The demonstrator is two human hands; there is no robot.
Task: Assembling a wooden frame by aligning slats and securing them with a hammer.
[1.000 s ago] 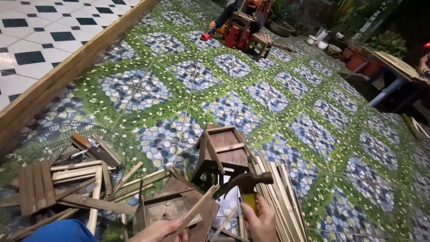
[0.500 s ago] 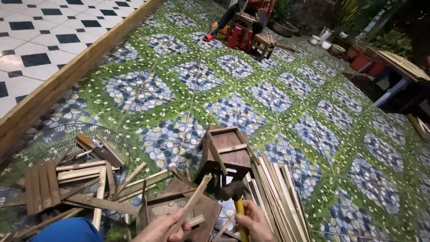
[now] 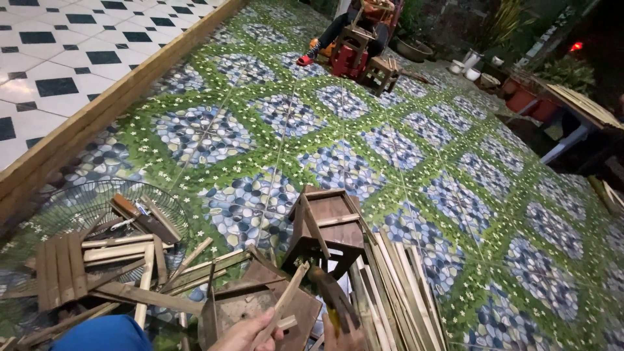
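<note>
At the bottom edge of the view, just above the dark wooden panel [image 3: 286,312], a thin wooden stick [image 3: 286,300] is pinched in the fingers [image 3: 263,323] of the left hand [image 3: 244,333]; its long axis runs up and to the right, away from the hand, its free end pointing at the small wooden stool frame [image 3: 328,224] that stands just beyond. A short stub of a second stick [image 3: 286,322] shows beside the same fingers, though I cannot tell whether it is gripped or only lying against them. The right hand [image 3: 343,338] sits just to the right of the stick, mostly cut off by the edge of the view, closed around the handle of a hammer [image 3: 328,292] whose dark head hangs near the stick's raised end, so this hand is the nearer of the two to that tip. To the right of the hammer lies a bundle of long bamboo slats [image 3: 396,286] on the patterned floor [image 3: 416,156]. To the left, loose slats and scraps [image 3: 97,260] are heaped against a round wire fan guard [image 3: 84,201]. At the far end of the floor a seated person's legs [image 3: 328,36] show beside more small stools [image 3: 380,68].
</note>
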